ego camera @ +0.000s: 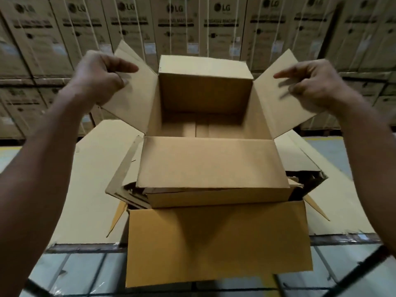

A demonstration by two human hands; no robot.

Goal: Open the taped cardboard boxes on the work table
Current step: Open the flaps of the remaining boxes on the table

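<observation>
A brown cardboard box (205, 99) stands in the middle of the view with all its top flaps spread and an empty inside. My left hand (100, 76) grips the left side flap (132, 97), thumb on its inner face. My right hand (310, 82) grips the right side flap (276, 99) in the same way. The near flap (212, 161) folds down toward me and the far flap (203, 65) stands up. This box sits on top of a larger open box (218, 243) stuffed with flattened cardboard.
Flat cardboard sheets (92, 189) cover the work table under the boxes. A wall of stacked, strapped appliance cartons (192, 22) fills the background. Pale floor tiles (81, 273) show below the table's front edge.
</observation>
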